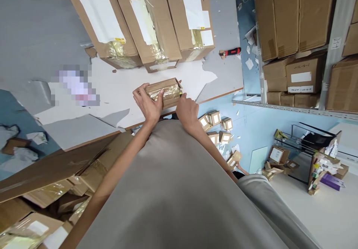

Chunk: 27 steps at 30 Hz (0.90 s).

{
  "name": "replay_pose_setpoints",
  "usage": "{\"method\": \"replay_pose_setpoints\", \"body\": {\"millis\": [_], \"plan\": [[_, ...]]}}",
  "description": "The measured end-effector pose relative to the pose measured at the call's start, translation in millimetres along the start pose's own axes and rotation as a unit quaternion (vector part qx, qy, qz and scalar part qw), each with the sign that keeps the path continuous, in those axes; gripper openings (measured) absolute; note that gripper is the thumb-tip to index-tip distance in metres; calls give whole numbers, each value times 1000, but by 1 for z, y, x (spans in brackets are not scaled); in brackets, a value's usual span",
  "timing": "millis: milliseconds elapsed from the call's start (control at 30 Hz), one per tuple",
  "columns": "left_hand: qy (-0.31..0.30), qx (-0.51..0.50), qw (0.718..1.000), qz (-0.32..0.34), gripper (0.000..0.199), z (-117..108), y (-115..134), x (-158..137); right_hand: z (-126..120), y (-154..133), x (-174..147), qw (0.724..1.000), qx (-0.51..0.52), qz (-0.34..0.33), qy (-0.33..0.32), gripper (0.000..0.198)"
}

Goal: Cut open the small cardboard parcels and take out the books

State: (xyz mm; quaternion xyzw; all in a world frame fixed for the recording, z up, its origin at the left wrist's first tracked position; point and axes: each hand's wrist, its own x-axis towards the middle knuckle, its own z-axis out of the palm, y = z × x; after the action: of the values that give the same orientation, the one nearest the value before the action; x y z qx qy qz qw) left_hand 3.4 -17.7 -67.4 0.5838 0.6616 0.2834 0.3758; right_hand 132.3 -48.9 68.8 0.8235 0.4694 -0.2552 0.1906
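A small cardboard box with shiny clear tape along its top lies at the table's front edge. My left hand grips its left end, thumb on the taped face and fingers over the far side. At the box's right end, my right hand is closed. A small dark and yellow bit shows by its fingertips, against the box end. What this belongs to is mostly hidden by the fingers.
Three large taped boxes stand across the table's back. A red-and-black handled tool lies right. Boxes fill a metal shelf; small boxes lie on the floor. A large open carton stands left. Another person's sleeve shows right.
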Motion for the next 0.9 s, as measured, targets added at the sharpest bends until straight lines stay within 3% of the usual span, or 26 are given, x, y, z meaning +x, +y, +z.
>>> {"method": "replay_pose_setpoints", "body": {"millis": [300, 533, 767, 900], "plan": [[4, 16, 1000, 13, 67, 1, 2, 0, -1, 7, 6, 1000, 5, -3, -5, 45], [-10, 2, 1000, -3, 69, -2, 0, 0, -2, 20, -8, 999, -7, -11, -36, 38], [5, 21, 1000, -2, 66, 1, 8, 3, -16, 18, 16, 996, 4, -33, -77, 34], [11, 29, 1000, -4, 65, 0, 7, 5, -21, 29, 14, 995, 8, -41, -86, 32]]}}
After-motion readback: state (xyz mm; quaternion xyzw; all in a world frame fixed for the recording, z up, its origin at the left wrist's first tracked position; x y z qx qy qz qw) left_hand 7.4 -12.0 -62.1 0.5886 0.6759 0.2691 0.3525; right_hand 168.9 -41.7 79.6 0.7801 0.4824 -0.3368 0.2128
